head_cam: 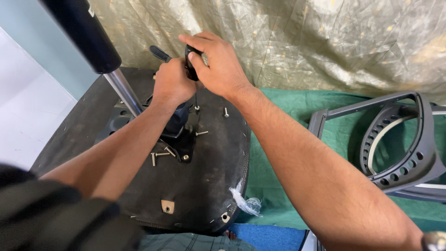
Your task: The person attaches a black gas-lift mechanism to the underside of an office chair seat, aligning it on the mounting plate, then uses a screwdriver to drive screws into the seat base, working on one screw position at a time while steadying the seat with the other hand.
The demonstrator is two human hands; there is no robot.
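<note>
At the upper middle of the frame, the left hand (172, 83) and right hand (218, 62) close together around a black tool handle (191, 62) above the black metal plate (183, 139) on an upturned chair seat (204, 181). Loose screws (160, 155) lie on the seat at centre left. A grey chair frame (409, 162) rests on green cloth (288, 139) at right.

A crinkled, pale gold cloth with small dotted motifs (297, 42) is hanging across the back from eleven o'clock round to three o'clock, catching soft, even light. At ten o'clock a plain pale blue-green wall (28, 23) is showing, and below it, at nine o'clock, a white panel (23, 116) is running down to the edge. A wrinkled dark green fabric sheet (297, 111) is covering the floor from the centre out to four o'clock. A strip of blue textured carpet (269, 236) is peeking out at six o'clock. A crumpled clear plastic scrap (246, 201) is lying at five o'clock.
</note>
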